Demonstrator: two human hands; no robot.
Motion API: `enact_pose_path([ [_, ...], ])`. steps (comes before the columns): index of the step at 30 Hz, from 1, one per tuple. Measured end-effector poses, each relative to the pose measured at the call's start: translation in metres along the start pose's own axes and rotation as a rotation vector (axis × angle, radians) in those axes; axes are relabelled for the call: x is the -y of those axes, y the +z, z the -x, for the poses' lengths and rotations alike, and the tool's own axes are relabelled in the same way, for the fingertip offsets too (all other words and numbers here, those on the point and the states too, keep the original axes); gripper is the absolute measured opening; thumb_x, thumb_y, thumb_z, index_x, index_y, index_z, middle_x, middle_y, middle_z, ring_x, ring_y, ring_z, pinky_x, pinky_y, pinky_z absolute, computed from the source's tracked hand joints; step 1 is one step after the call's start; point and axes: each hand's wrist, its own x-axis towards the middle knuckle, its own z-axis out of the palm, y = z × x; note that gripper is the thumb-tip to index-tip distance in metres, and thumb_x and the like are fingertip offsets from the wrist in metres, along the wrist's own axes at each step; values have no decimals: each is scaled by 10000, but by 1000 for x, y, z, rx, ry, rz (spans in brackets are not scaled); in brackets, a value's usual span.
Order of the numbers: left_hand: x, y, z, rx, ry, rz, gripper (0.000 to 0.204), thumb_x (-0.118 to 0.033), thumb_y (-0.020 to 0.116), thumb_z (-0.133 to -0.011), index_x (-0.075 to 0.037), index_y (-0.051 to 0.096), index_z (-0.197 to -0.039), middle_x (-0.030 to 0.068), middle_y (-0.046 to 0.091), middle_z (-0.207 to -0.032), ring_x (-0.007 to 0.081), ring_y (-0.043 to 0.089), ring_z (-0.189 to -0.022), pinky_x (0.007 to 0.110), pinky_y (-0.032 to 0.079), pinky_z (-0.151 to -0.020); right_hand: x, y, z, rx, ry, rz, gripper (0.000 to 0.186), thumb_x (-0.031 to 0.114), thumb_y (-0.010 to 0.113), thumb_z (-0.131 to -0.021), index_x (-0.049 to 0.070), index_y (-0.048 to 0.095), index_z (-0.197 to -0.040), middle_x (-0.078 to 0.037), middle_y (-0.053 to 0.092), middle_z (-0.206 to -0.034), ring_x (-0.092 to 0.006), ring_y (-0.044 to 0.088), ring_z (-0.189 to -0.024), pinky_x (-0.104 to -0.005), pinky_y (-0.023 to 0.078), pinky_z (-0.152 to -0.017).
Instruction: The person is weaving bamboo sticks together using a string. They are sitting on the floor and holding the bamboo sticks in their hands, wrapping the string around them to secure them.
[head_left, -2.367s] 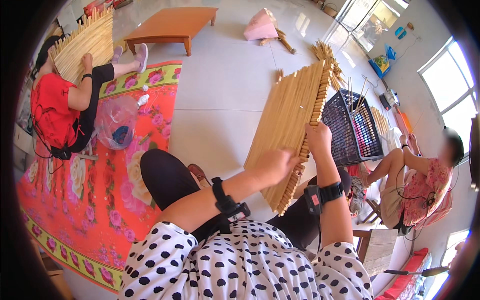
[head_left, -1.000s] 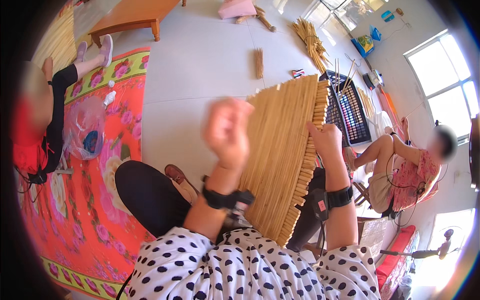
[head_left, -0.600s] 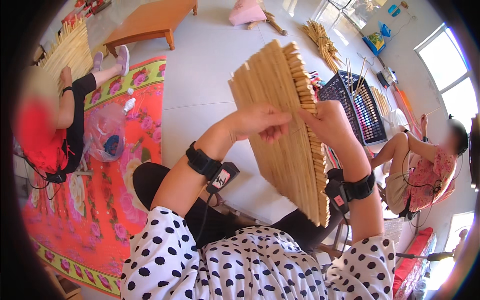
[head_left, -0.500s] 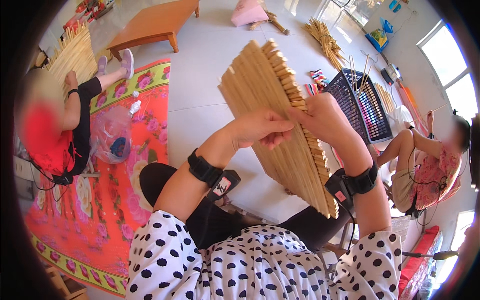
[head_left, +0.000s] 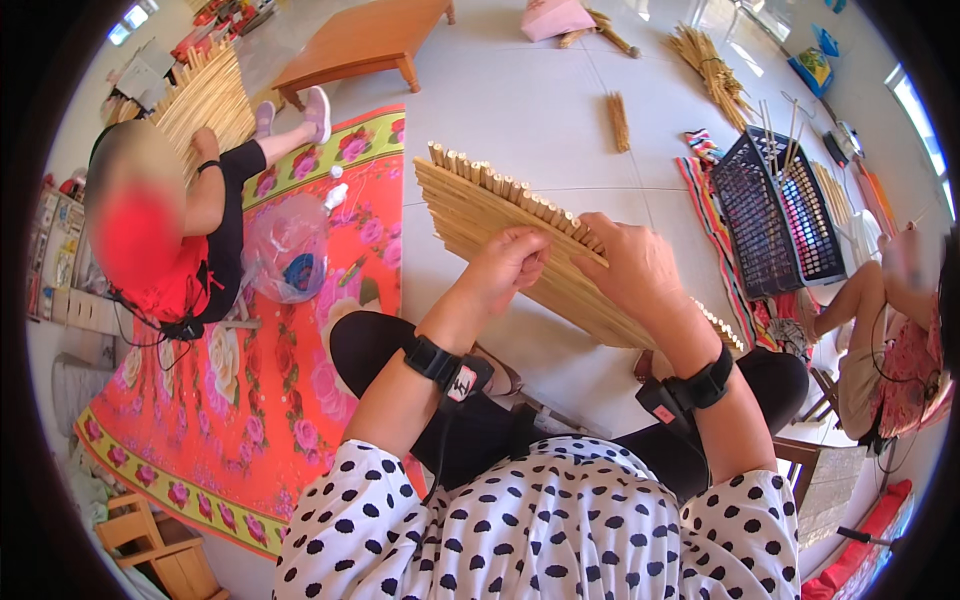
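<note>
A mat of pale straw-coloured sticks is held tilted above my lap, running diagonally from upper left to lower right, with a row of cut round ends along its upper edge. My right hand grips that edge right of the middle, thumb on the near face. My left hand is closed against the near face, left of my right hand, its fingertips curled; whatever they may pinch is hidden.
Left, a co-worker holds another mat beside a floral floor cloth. Right, another person sits by a dark plastic crate. Beyond are a low wooden table, stick bundles and a striped cloth.
The mat has turned from near upright to diagonal, its top end swinging left. Both hands moved with it; my left hand has curled more tightly. The room appears shifted rightward in the view.
</note>
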Motion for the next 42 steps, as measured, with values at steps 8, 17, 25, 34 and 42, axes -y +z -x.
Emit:
enact_pose_path([
  [8, -2, -38, 8, -38, -31, 92, 315, -215, 521, -982, -95, 480, -694, -61, 321, -587, 53, 272, -489, 217, 218, -451, 34, 44, -30, -73, -9, 125, 312, 264, 718, -825, 92, 547, -1020, -87, 656, -841, -282, 676, -798, -402, 544, -658],
  [17, 3, -56, 4, -168, 36, 195, 274, -161, 534, -953, -106, 499, -686, -55, 375, -588, 48, 294, -482, 221, 215, -435, 48, 62, -62, 22, -27, 161, 275, 287, 693, -843, 64, 551, -923, -121, 663, -836, -341, 664, -770, -448, 526, -636],
  [25, 5, -51, 3, -194, 88, 163, 295, -155, 542, -944, -102, 490, -658, -45, 394, -592, 54, 308, -494, 220, 224, -451, 56, 54, -70, 100, 40, 227, 288, 339, 697, -840, 80, 575, -868, -105, 663, -738, -330, 675, -705, -420, 535, -603],
  [34, 43, -33, 49, -197, 234, 105, 269, -177, 582, -929, -89, 527, -681, -62, 386, -564, 49, 315, -508, 239, 254, -474, 42, 51, -81, 72, 91, 250, 293, 369, 697, -836, 98, 584, -857, -127, 662, -731, -341, 671, -731, -451, 528, -618],
  [42, 22, -74, 77, -399, 47, -196, 327, -258, 504, -996, -38, 613, -780, -28, 489, -615, 67, 432, -535, 218, 328, -495, 20, 52, -86, 5, -10, 204, 313, 372, 704, -826, 82, 594, -867, -147, 644, -679, -371, 647, -684, -465, 512, -605],
])
